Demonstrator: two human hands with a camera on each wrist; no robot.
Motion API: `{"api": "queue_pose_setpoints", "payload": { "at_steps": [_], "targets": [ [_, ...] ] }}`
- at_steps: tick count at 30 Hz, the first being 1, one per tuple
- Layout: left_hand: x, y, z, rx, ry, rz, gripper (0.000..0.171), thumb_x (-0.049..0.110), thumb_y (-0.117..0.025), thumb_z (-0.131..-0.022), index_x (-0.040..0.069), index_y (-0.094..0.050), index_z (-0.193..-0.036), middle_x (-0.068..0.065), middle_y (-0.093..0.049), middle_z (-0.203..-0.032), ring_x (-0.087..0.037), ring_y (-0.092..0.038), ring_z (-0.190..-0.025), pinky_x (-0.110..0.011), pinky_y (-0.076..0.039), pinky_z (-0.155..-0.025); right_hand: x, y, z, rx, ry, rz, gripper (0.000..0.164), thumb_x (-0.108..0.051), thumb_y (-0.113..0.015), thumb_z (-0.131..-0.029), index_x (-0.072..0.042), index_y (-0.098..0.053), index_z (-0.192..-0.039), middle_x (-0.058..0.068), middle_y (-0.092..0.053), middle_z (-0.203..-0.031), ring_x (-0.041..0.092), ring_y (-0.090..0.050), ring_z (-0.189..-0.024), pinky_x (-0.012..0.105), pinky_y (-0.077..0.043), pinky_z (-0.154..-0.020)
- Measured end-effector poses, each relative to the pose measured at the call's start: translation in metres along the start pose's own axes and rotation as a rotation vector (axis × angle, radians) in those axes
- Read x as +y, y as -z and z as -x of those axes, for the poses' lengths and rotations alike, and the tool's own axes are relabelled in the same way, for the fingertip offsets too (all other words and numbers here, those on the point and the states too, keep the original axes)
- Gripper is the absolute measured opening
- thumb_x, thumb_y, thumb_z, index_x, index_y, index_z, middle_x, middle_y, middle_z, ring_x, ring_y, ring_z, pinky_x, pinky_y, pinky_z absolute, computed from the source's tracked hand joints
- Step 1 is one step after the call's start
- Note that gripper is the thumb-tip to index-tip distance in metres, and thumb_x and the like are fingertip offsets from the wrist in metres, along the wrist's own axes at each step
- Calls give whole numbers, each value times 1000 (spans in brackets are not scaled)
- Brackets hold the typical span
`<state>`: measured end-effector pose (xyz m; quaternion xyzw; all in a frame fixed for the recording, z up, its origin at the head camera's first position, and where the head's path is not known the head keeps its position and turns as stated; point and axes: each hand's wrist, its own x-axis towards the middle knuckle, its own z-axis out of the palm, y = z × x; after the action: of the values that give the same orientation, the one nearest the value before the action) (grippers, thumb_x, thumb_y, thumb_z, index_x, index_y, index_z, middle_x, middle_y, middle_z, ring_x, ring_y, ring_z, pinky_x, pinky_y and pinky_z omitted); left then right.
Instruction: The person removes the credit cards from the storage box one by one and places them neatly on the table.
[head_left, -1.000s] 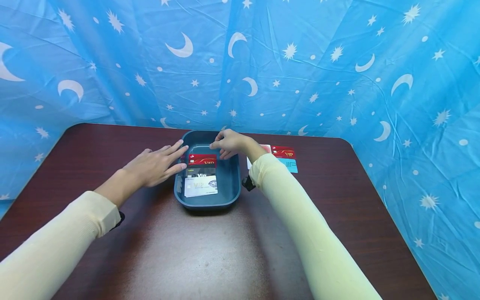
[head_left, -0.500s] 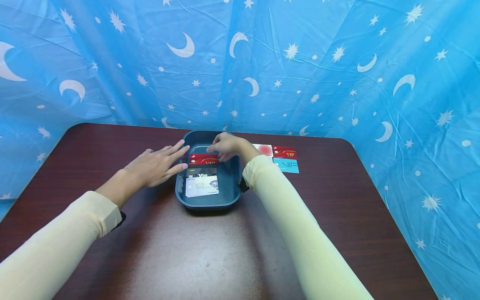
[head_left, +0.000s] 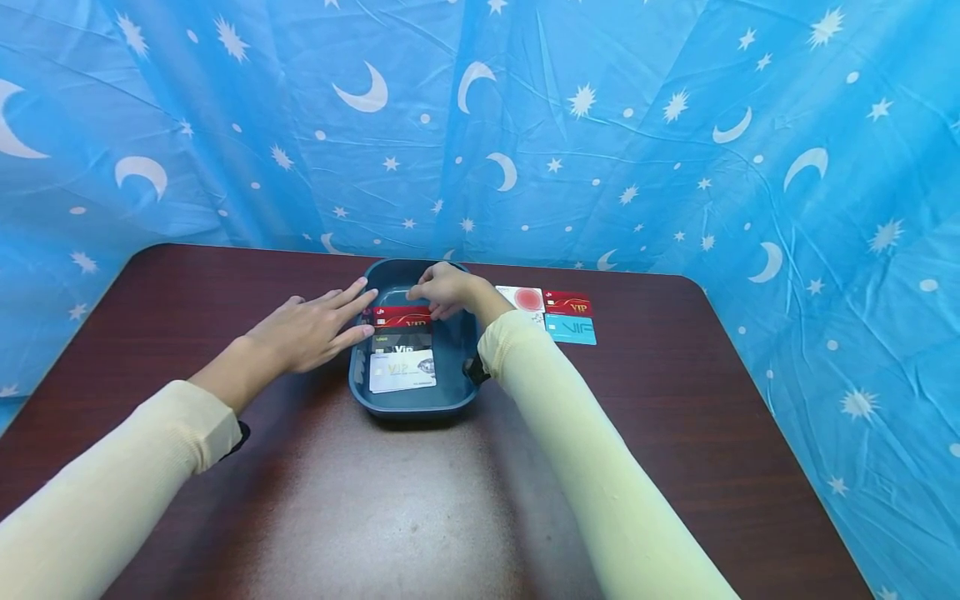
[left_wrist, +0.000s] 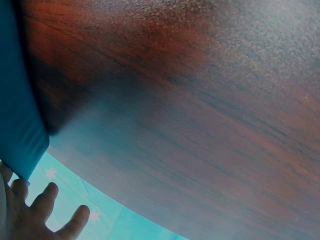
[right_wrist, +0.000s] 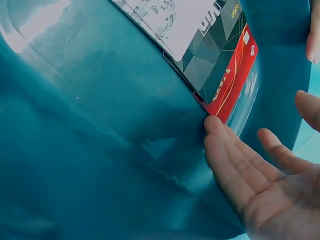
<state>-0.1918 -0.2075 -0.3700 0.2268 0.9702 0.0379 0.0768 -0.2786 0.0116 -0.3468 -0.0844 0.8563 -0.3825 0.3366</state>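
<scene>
A dark blue tray [head_left: 456, 367] holds a column of overlapping VIP cards: a red card [head_left: 402, 317] at the far end, a black card [head_left: 402, 342] in the middle, a white card [head_left: 401, 372] nearest me. My right hand [head_left: 447, 289] is inside the tray. In the right wrist view, its nearly straight fingers [right_wrist: 225, 155] touch the red card's corner, the thumb standing apart. My left hand [head_left: 315, 329] is spread at the tray's left wall, fingertips right at the rim. Only part of that left hand [left_wrist: 40, 210] shows in the left wrist view.
Right of the tray, more cards lie on the dark wooden table [head_left: 675, 400]: one red [head_left: 567, 303], one light blue [head_left: 570, 328], one white with a red circle [head_left: 525, 298], and another partly behind my right sleeve. A blue curtain [head_left: 570, 167] hangs behind the table.
My right hand has moved left, to the red card's edge, and that card has shifted slightly left. More of the cards on the table shows beside my sleeve. My left hand has stayed put.
</scene>
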Motion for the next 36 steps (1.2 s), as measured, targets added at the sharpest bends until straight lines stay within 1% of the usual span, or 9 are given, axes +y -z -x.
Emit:
{"api": "queue_pose_setpoints", "payload": {
  "at_steps": [4, 9, 14, 17, 22, 26, 29, 33, 36],
  "targets": [
    [-1, 0, 0, 4, -2, 4, 70, 47, -46, -103, 9, -27, -158, -22, -22, -162, -46, -36, -140, -72, -34, -102, 0, 0, 0, 4, -17, 13, 46, -28, -60, -101, 0, -49, -136, 24, -59, -125, 35, -65, -111, 47, -52, -96],
    [0, 0, 0, -3, -4, 10, 70, 48, -45, -103, 9, -25, -158, -22, -20, -162, -45, -35, -141, -72, -32, -103, 0, 2, 2, -2, -2, 24, 47, -28, -58, -102, 0, -46, -137, 23, -56, -129, 36, -65, -111, 47, -53, -95],
    [0, 0, 0, -4, -5, 6, 69, 47, -45, -103, 10, -25, -158, -22, -20, -162, -46, -35, -141, -72, -32, -103, 0, 3, 1, 0, 27, 2, 46, -19, -57, -102, 3, -43, -141, 22, -51, -136, 36, -64, -111, 45, -54, -94],
    [-1, 0, 0, -1, -6, 1, 69, 47, -45, -103, 9, -25, -158, -22, -20, -162, -45, -35, -141, -72, -32, -103, -1, 2, 0, 28, 29, -1, 44, -10, -58, -101, 3, -44, -140, 21, -52, -134, 34, -65, -107, 42, -55, -92],
    [-1, -1, -1, -2, -3, -6, 70, 47, -46, -103, 9, -26, -158, -23, -20, -162, -46, -36, -140, -72, -33, -102, -2, -4, -1, 99, 51, 51, 32, 0, -61, -97, 3, -56, -128, 20, -57, -122, 26, -65, -89, 35, -58, -85],
    [-1, -2, 0, -1, -4, -6, 70, 48, -45, -103, 8, -26, -158, -23, -21, -162, -46, -37, -139, -73, -34, -101, -2, -9, -3, 142, 86, 112, 22, 6, -59, -95, 3, -64, -116, 18, -58, -121, 20, -62, -79, 29, -60, -76],
    [-1, -1, 0, 0, -7, -2, 70, 48, -45, -103, 8, -26, -158, -23, -20, -162, -46, -37, -140, -73, -34, -101, -3, -10, -3, 172, 90, 132, 22, 8, -58, -94, 1, -68, -112, 17, -59, -123, 20, -62, -80, 26, -59, -71],
    [-1, -1, 0, -3, 0, 0, 71, 48, -45, -103, 9, -25, -158, -22, -20, -162, -46, -36, -140, -73, -33, -101, -5, -7, -1, 210, 67, 118, 21, 7, -58, -95, -1, -69, -111, 14, -59, -125, 21, -62, -89, 25, -59, -69],
    [-1, -1, -1, -7, 2, 2, 71, 48, -45, -102, 9, -25, -158, -22, -20, -162, -46, -36, -140, -73, -33, -102, -6, -3, 0, 246, 61, 92, 21, 5, -59, -95, 0, -68, -113, 16, -58, -126, 23, -62, -95, 25, -59, -70]
  ]
}}
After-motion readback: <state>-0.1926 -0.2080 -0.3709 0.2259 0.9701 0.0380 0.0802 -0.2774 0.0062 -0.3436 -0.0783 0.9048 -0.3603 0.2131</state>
